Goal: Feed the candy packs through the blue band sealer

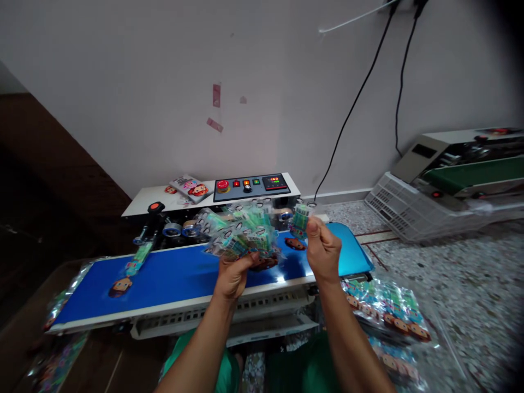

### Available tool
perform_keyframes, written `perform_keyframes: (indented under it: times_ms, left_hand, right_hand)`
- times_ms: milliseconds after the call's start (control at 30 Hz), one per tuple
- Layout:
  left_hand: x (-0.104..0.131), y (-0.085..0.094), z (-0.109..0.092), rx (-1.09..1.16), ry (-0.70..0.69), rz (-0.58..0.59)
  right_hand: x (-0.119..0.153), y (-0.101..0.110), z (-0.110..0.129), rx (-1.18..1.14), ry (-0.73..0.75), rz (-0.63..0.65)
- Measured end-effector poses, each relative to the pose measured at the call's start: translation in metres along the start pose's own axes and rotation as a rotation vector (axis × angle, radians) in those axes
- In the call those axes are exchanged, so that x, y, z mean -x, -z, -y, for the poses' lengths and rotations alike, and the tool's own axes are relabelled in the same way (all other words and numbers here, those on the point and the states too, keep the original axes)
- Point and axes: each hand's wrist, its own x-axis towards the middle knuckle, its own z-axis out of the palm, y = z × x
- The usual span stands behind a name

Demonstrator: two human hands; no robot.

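My left hand (234, 273) is closed on a thick bunch of clear packets (245, 234) with green and blue contents, held over the blue belt (176, 278). Pinched at its top corner, a single packet (301, 218) hangs from my right hand (323, 248), just right of the bunch. A brown-haired cartoon head shows at that packet's lower end. Farther left on the belt lies another such packet (139, 259), near the rollers of the machine (208, 204).
The machine's control panel (251, 186) has lit buttons and a red display. A second machine (462, 158) rests on a white crate (409, 213) at the right. More bagged packets (388, 311) lie below the belt's right end. An open carton (24, 305) stands at the left.
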Motion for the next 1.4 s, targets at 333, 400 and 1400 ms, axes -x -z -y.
perform_keyframes:
  times_ms: [333,400,1400]
  left_hand:
    - [-0.001,0.000,-0.003,-0.008,0.006,0.016]
    - [-0.001,0.001,-0.003,-0.010,-0.007,0.027]
    - [0.003,-0.009,0.005,0.002,-0.044,0.070]
  right_hand:
    - [-0.003,0.003,-0.010,0.028,-0.172,-0.054]
    - [-0.005,0.010,-0.019,0.049,-0.272,-0.064]
    - [0.015,-0.040,0.005,-0.486,-0.395,0.146]
